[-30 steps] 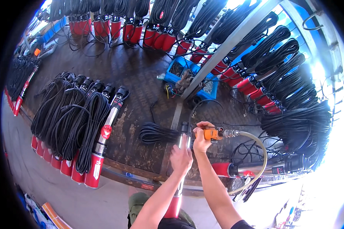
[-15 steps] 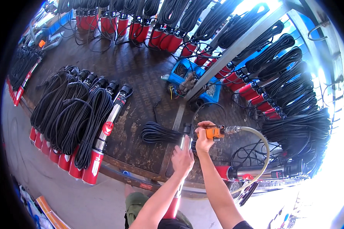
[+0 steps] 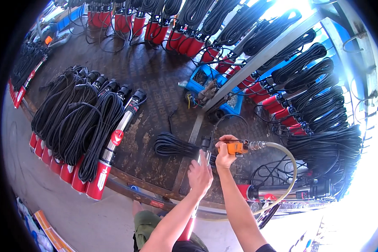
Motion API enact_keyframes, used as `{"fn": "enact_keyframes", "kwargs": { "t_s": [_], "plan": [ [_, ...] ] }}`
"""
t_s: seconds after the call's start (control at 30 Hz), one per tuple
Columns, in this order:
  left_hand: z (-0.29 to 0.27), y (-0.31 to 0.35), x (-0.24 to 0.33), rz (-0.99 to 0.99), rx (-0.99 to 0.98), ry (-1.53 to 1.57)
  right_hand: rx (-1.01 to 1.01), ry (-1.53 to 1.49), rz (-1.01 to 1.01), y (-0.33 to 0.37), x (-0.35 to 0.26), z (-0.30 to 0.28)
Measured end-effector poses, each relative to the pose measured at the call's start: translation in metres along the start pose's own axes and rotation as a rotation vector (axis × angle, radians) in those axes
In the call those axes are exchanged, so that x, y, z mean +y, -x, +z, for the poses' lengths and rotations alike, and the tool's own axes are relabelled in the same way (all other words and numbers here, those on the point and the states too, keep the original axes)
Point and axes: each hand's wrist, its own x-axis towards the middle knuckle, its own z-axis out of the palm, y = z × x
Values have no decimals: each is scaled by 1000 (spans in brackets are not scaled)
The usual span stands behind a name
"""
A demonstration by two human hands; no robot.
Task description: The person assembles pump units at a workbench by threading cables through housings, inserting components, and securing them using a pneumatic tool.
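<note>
In front of me lies a slim submersible pump [image 3: 188, 229] with a red lower body and a steel upper part. Its black cap end [image 3: 206, 142] points away from me, and the red end hangs over the table edge. My left hand [image 3: 200, 175] grips the steel part just below the cap, fingers reaching toward it. My right hand [image 3: 225, 156] is closed round an orange air tool [image 3: 237, 148], right beside the cap. The tool's tip is hidden behind my fingers. A coiled black cable [image 3: 174, 145] rests left of the cap.
Several red and steel pumps with cable bundles [image 3: 73, 122] lie at left; more line the far and right sides. A clear air hose [image 3: 293, 168] curves from the tool. A metal post [image 3: 260, 59] rises beside blue parts bins [image 3: 234, 103]. Another pump [image 3: 277, 192] lies right.
The view has shifted slightly. My left fingers have moved a little near the cap. My right hand keeps the air tool in nearly the same place.
</note>
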Motion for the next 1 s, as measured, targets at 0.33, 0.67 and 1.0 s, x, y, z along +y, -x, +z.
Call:
{"fn": "enact_keyframes", "kwargs": {
  "t_s": [0.33, 0.67, 1.0],
  "plan": [
    [9, 3, 4, -21, 39, -113, -57, -50, 30, 2, 14, -10],
    [9, 2, 5, -25, 50, -47, -154, -8, 9, -6, 24, -13],
    [11, 4, 2, -44, 71, -64, -153, -22, -46, -6, 22, -1]
  ]
}}
